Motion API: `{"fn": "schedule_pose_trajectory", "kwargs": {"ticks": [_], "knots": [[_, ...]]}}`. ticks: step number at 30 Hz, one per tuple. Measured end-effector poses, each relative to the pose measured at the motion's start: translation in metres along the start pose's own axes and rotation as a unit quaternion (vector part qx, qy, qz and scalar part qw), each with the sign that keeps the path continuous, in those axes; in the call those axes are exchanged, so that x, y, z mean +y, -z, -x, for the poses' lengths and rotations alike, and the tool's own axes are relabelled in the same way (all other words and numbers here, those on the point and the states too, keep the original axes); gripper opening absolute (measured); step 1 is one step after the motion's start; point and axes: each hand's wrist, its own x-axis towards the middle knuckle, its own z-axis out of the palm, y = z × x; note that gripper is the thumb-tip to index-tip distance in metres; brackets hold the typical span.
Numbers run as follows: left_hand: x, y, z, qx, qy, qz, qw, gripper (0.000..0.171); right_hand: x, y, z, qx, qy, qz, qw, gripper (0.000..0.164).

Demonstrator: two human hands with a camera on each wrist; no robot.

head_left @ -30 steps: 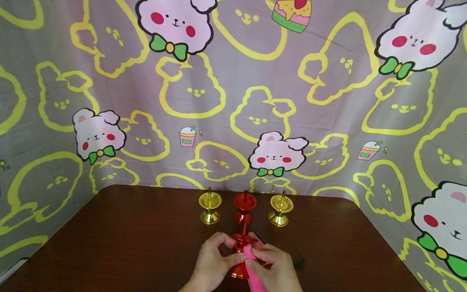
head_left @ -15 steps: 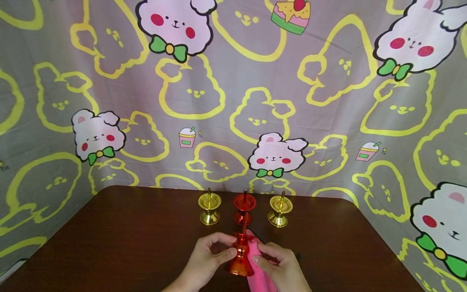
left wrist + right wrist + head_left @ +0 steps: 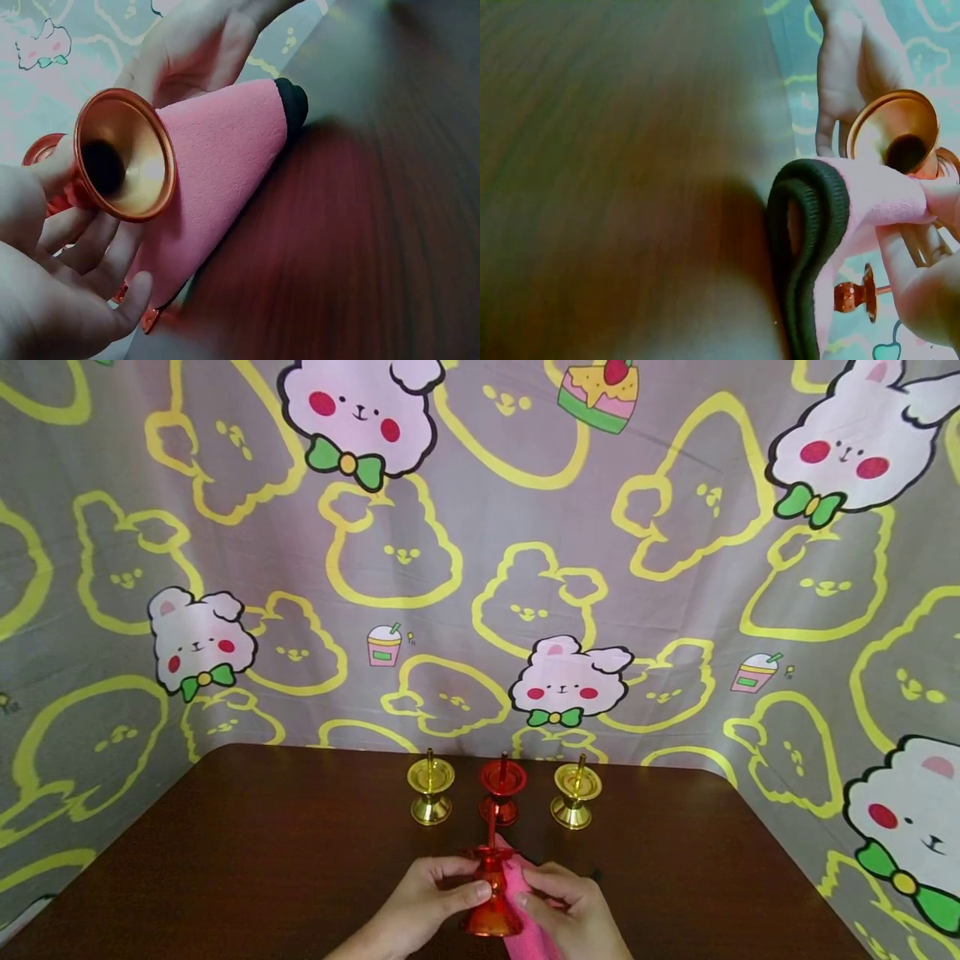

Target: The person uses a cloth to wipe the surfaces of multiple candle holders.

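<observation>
My left hand (image 3: 423,902) grips a red metallic candle holder (image 3: 492,917) by its narrow middle, thumb in front. The holder is raised above the table, its thin rod pointing up and its flared base down. In the left wrist view, the hollow gold-toned underside of the base (image 3: 150,176) faces the camera. My right hand (image 3: 577,906) pinches a folded pink cloth (image 3: 528,939) against the holder's right side. The cloth's black edging (image 3: 832,195) shows in the right wrist view. Some fingers of both hands are hidden behind the holder and cloth.
Toward the back of the dark brown table (image 3: 262,860) stand a gold candle holder (image 3: 431,810), a red one (image 3: 491,777) and another gold one (image 3: 573,814), in a row. A grey curtain (image 3: 450,627) with cartoon prints hangs around the table's back and sides.
The held candle holder tilted briefly and now stands more upright, its rod shifted left. My left hand has moved slightly left. The right hand with the cloth first moved right, then slightly back.
</observation>
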Motion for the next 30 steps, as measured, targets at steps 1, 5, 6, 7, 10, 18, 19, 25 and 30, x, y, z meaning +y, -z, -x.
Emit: {"fn": "schedule_pose_trajectory", "kwargs": {"ticks": [1,5,6,7,10,18,19,25,30], "knots": [[0.000,0.000,0.001,-0.007,-0.007,0.000,1.0000,0.035,-0.002,0.000,0.000,-0.004,-0.012,0.002,1.000,0.025],[0.001,-0.001,0.001,0.004,-0.027,-0.029,0.9992,0.031,-0.005,-0.002,0.000,-0.005,-0.025,0.033,0.999,0.022],[0.001,-0.002,0.001,0.016,-0.027,-0.043,0.9986,0.029,-0.005,-0.003,0.000,-0.003,-0.020,0.042,0.999,0.021],[0.001,-0.002,0.001,0.031,-0.030,-0.063,0.9971,0.028,-0.005,-0.004,0.000,-0.003,-0.017,0.047,0.999,0.020],[0.001,-0.005,0.001,0.079,-0.044,-0.139,0.9862,0.026,-0.005,-0.009,0.000,0.004,-0.004,0.055,0.998,0.021],[-0.005,-0.015,-0.002,0.172,-0.151,-0.295,0.9276,0.024,-0.010,-0.018,-0.002,0.036,-0.023,0.086,0.995,0.020],[-0.006,-0.016,-0.002,0.182,-0.164,-0.311,0.9184,0.024,-0.011,-0.019,-0.002,0.036,-0.042,0.088,0.995,0.020],[-0.009,-0.015,-0.002,0.190,-0.178,-0.334,0.9061,0.023,-0.017,-0.017,-0.004,0.026,-0.120,0.070,0.990,0.024],[-0.008,-0.008,0.002,0.127,-0.156,-0.248,0.9477,0.014,-0.013,-0.005,-0.005,0.008,-0.123,0.048,0.991,0.025]]}}
